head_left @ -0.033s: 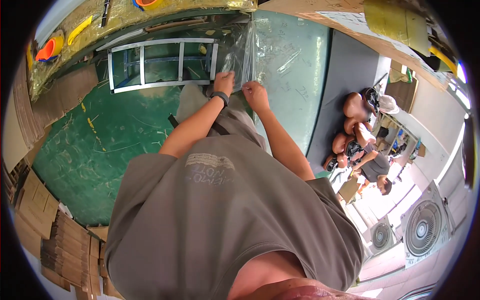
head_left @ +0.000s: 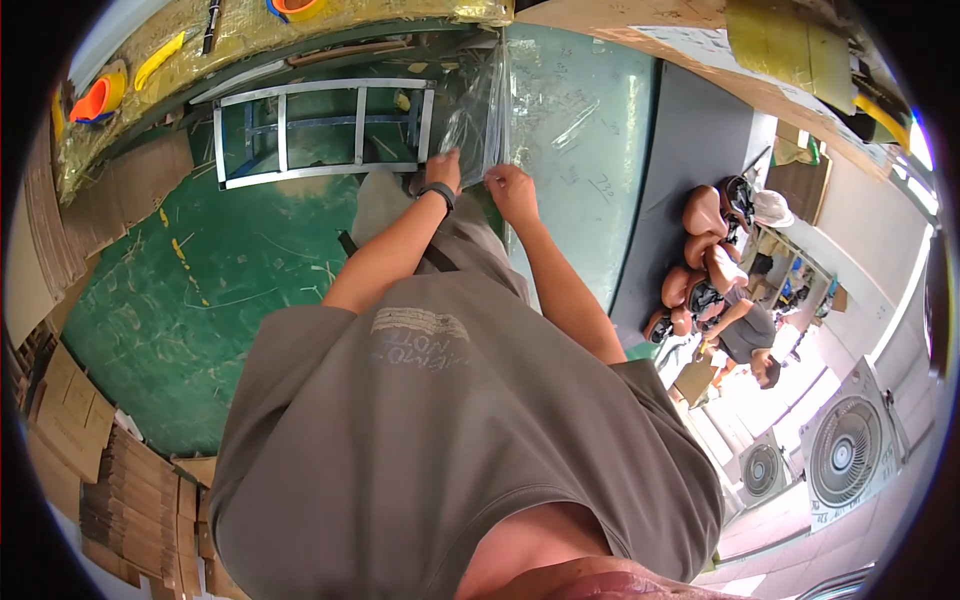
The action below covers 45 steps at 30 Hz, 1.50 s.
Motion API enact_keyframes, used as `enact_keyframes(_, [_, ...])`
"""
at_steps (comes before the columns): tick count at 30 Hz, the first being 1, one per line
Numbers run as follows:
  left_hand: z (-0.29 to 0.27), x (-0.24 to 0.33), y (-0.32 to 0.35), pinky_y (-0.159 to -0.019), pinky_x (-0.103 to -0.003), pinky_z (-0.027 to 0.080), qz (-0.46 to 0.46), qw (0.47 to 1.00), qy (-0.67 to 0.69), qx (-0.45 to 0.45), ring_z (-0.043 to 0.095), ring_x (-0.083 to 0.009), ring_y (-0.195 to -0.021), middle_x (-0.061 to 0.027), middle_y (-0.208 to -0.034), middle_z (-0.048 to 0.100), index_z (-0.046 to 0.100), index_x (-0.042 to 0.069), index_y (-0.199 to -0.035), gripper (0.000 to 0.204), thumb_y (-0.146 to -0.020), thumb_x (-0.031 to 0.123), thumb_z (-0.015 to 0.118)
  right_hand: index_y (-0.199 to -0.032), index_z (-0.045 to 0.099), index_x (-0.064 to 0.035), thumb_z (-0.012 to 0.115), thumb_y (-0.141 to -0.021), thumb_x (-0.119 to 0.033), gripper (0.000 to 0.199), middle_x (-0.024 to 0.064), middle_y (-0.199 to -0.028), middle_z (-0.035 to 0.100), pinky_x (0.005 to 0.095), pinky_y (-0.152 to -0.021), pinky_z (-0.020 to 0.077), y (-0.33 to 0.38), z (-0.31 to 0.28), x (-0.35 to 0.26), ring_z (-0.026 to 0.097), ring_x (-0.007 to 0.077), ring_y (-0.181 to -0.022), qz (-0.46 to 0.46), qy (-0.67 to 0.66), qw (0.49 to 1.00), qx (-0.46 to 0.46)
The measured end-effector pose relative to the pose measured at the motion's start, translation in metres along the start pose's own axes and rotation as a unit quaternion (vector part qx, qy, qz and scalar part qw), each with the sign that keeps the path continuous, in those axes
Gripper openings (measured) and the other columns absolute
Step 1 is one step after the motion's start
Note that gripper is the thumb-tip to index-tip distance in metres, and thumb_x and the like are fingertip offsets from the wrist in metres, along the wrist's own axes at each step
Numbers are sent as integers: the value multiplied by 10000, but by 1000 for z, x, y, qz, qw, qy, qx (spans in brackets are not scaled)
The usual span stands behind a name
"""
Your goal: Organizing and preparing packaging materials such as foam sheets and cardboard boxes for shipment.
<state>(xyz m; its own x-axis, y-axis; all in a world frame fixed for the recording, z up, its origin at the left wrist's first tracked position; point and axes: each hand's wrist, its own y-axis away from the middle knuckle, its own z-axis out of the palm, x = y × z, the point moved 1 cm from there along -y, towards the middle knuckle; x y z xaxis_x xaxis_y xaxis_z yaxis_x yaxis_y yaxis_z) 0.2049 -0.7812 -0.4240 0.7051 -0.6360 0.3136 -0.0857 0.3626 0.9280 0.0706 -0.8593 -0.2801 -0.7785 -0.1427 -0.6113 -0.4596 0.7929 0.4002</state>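
Note:
Clear plastic film (head_left: 474,118), perhaps bags, hangs over the left edge of the pale green tabletop (head_left: 570,130). My right hand (head_left: 513,192) pinches the near edge of this film at the table's edge. Just left of it, my left hand (head_left: 443,171), with a dark band on the wrist, is at the film's near end. Its fingers are partly hidden, so I cannot make out whether it grips the film. Left of my hands a white-edged metal frame with crossbars (head_left: 361,125) stands low beside the table.
Brown padded seats (head_left: 703,212) sit in a group on the dark surface (head_left: 690,150) at the right. Beyond them a co-worker (head_left: 748,330) bends over. Fans (head_left: 843,453) stand at the far right. Cardboard stacks (head_left: 135,500) line the left, and a tape-covered shelf (head_left: 350,25) runs along the top.
My left hand has shifted slightly left and down. My right hand keeps its pinch on the film in nearly the same place. The view has moved a little.

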Motion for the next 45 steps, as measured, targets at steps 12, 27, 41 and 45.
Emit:
enact_keyframes(12, [-31,-157,-186,-719,-407,667,-240,932,271,-12,755,-221,-774,-92,-848,768,696,72,-980,168,-1053,223,694,-942,781,19,771,-946,-152,172,206,-949,763,406,-738,609,-3,2,-65,772,335,-805,-21,30,999,11])
enact_keyframes(27, [51,18,-9,-897,-428,590,289,894,-339,50,772,-350,-994,-159,-1013,812,717,10,-1206,647,-896,576,769,-1372,573,-29,690,-927,-123,469,225,-1321,663,526,-1000,567,26,15,-8,666,461,-1178,37,144,987,-68])
enact_keyframes(41, [64,-54,-92,-777,-436,627,342,872,-338,95,781,-319,-853,-172,-964,777,488,19,-1273,598,-796,119,833,-1399,623,-50,745,-930,-172,500,192,-1379,670,475,-1077,527,313,-56,184,638,396,-1274,226,-26,928,296])
enact_keyframes(45, [164,-64,15,-839,-544,616,328,809,-459,165,756,-385,-933,-214,-1017,738,381,34,-1351,670,-847,104,817,-1317,602,32,793,-874,-217,543,250,-1282,662,498,-1055,521,514,-31,367,628,434,-1223,516,104,729,437])
